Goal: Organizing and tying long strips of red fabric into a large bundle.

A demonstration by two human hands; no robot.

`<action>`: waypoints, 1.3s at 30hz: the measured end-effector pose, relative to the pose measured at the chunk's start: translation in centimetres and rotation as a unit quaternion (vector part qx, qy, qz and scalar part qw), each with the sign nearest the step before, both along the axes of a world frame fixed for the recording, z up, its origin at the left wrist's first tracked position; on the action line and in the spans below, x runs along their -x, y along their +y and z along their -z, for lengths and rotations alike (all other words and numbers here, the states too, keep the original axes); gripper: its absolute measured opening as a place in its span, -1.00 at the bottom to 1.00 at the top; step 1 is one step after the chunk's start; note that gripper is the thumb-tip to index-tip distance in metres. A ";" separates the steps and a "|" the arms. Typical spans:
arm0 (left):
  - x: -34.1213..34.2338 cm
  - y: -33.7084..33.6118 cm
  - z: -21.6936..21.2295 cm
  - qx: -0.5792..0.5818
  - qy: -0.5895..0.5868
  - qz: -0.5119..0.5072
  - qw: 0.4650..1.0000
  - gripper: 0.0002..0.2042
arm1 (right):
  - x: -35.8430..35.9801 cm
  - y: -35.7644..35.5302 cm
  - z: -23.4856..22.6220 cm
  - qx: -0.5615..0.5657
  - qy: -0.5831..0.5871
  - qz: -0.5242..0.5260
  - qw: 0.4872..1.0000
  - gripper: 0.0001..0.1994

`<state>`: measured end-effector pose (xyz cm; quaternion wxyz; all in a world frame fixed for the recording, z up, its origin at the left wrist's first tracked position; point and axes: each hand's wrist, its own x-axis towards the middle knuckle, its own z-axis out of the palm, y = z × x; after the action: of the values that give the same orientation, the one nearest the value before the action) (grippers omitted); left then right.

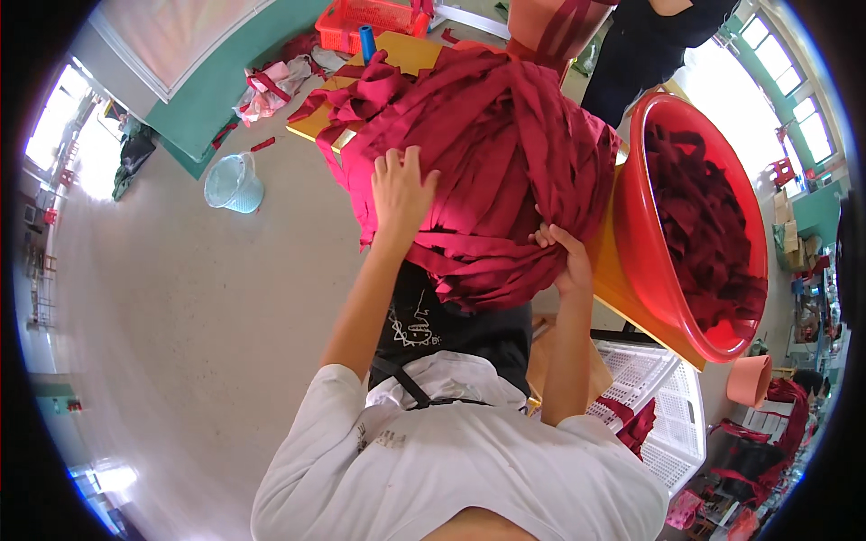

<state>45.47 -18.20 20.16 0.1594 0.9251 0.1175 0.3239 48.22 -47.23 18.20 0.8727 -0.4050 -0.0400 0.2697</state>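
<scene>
A big heap of dark red fabric strips [478, 153] covers the table in front of me and hangs over its near edge, onto the black apron [451, 334] at my lap. My left hand [401, 194] rests over the left part of the heap, palm down, its fingers somewhat apart and nothing gripped in them. On the heap's lower right side, my right hand [570, 257] has its fingers curled round a few of the strips; part of the fingers is hidden by the cloth.
Right of the heap, a large red basin [639, 198] holds more dark red strips. Blue thread spool [367, 43] stands at the yellow tabletop's [406, 50] far left. A white plastic crate [686, 415] sits lower right, a pale blue bucket [234, 185] on the floor left. Someone in black trousers [640, 54] is beyond.
</scene>
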 end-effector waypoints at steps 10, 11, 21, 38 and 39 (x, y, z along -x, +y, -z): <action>0.3 0.9 -1.1 0.309 -0.033 0.056 0.949 -0.81 | 0.0 -0.1 0.1 0.018 -0.004 0.025 1.000 -0.74; 0.3 -0.3 -1.7 0.319 -0.007 0.036 0.947 -0.81 | -0.2 -0.2 -0.2 0.029 -0.005 -0.006 1.000 -0.77; 0.7 -12.9 -0.1 0.572 0.109 0.439 0.685 -0.90 | -1.9 -3.2 2.9 -0.006 0.048 -0.044 0.998 -0.75; -0.2 -2.1 -1.6 0.214 0.019 0.109 0.971 -0.79 | -1.3 -1.4 1.3 0.032 -0.031 -0.060 0.997 -0.62; -0.1 -4.0 -1.8 0.254 0.026 0.148 0.956 -0.80 | -1.3 -1.3 1.7 0.031 -0.026 -0.048 0.998 -0.64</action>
<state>45.54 -22.25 21.94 0.4320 0.8693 0.0622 0.2319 49.51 -48.50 16.49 0.8446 -0.4359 -0.0734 0.3019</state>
